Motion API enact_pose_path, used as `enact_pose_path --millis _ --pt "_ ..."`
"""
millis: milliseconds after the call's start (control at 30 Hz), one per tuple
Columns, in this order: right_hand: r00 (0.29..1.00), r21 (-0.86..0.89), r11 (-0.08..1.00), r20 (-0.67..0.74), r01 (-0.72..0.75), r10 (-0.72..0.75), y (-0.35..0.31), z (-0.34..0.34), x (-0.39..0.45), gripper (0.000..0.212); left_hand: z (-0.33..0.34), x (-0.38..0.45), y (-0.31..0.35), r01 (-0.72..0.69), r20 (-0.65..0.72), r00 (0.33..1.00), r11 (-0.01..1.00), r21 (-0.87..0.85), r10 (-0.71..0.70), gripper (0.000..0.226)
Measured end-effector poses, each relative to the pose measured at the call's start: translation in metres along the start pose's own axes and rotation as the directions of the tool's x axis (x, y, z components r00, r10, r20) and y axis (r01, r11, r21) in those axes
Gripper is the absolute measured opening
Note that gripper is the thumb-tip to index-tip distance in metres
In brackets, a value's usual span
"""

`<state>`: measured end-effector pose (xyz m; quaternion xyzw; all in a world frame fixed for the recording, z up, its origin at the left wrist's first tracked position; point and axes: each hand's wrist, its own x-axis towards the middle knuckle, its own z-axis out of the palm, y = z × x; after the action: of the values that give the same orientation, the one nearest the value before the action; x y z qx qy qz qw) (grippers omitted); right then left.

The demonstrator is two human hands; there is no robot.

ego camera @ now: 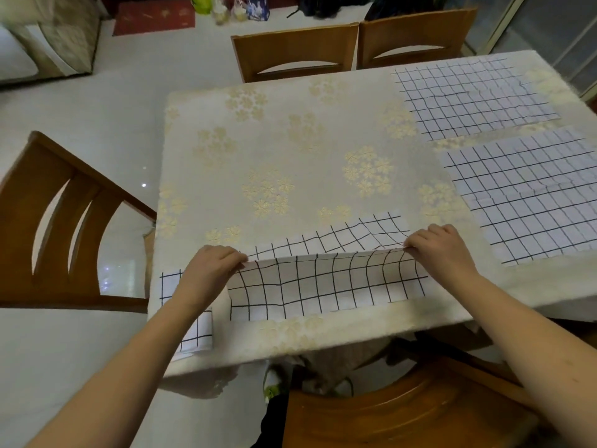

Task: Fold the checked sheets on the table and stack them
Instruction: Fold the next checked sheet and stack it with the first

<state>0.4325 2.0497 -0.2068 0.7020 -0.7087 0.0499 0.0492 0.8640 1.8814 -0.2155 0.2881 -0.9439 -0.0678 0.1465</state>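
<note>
Hands (213,270) (442,250) pinch creased checked sheet (323,282).

A rectangular table under a cream cloth printed with gold flower clusters (290,150) fills mid-frame. Two white black-gridded sheets lie flat at right: one upper right (475,98), one below it (529,195). A third, partly folded checked sheet (323,282) lies at the near edge.

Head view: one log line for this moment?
step: folding | hands: left, right each pinch the lifted edge of the near white black-checked sheet | two more checked sheets flat, unfolded, far right
</note>
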Motion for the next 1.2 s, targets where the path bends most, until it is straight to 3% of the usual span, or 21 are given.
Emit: enact_pose_path --millis 67,200,400,500,600,700,767,867,967,1067,1200 --pt "0.998 0.025 0.998 -0.016 -0.065 0.066 0.000 -0.011 0.001 0.015 -0.011 0.002 -0.007 0.036 -0.056 0.998 0.998 0.042 -0.034 0.007" --pt "0.972 0.035 0.977 -0.099 -0.209 0.211 -0.001 -0.041 0.008 0.007 -0.047 0.017 -0.006 0.102 -0.226 0.970 0.994 0.050 -0.088 0.018" --pt "0.911 0.096 0.967 -0.322 -0.238 0.256 0.002 -0.088 0.010 0.006 -0.095 0.032 -0.005 0.100 -0.474 0.880 0.990 0.098 -0.042 0.015" --pt "0.900 0.069 0.968 -0.358 -0.239 0.248 0.008 -0.087 -0.003 0.021 -0.101 0.025 -0.003 0.075 -0.516 0.856 0.990 0.120 -0.002 0.014" --pt "0.900 0.053 0.966 -0.355 -0.253 0.255 0.008 -0.072 -0.026 0.028 -0.084 0.005 -0.002 0.088 -0.452 0.892 0.990 0.109 -0.030 0.017" --pt "0.889 0.126 0.933 -0.284 -0.337 0.359 -0.005 -0.048 -0.050 0.024 -0.053 -0.020 0.004 0.080 -0.351 0.934 0.996 0.033 -0.064 0.023" --pt "0.866 0.207 0.877 -0.175 -0.433 0.469 -0.015 -0.027 -0.064 0.016 -0.030 -0.035 0.011 0.095 -0.261 0.960 0.995 -0.024 -0.098 0.028" --pt "0.784 0.313 0.733 0.069 -0.604 0.617 -0.025 0.006 -0.082 0.027 0.006 -0.055 0.020 0.138 -0.106 0.984 0.988 -0.073 -0.145 0.029" --pt "0.714 0.405 0.598 0.264 -0.692 0.649 -0.033 0.027 -0.097 0.036 0.031 -0.070 0.025 0.203 0.040 0.979 0.975 -0.089 -0.200 0.014" --pt "0.661 0.460 0.493 0.348 -0.738 0.665 -0.043 0.035 -0.104 0.039 0.045 -0.078 0.031 0.268 0.163 0.954 0.959 -0.096 -0.250 0.027" --pt "0.654 0.325 0.571 0.288 -0.754 0.699 -0.053 0.037 -0.106 0.039 0.052 -0.081 0.035 0.387 0.239 0.907 0.909 -0.152 -0.346 0.025"
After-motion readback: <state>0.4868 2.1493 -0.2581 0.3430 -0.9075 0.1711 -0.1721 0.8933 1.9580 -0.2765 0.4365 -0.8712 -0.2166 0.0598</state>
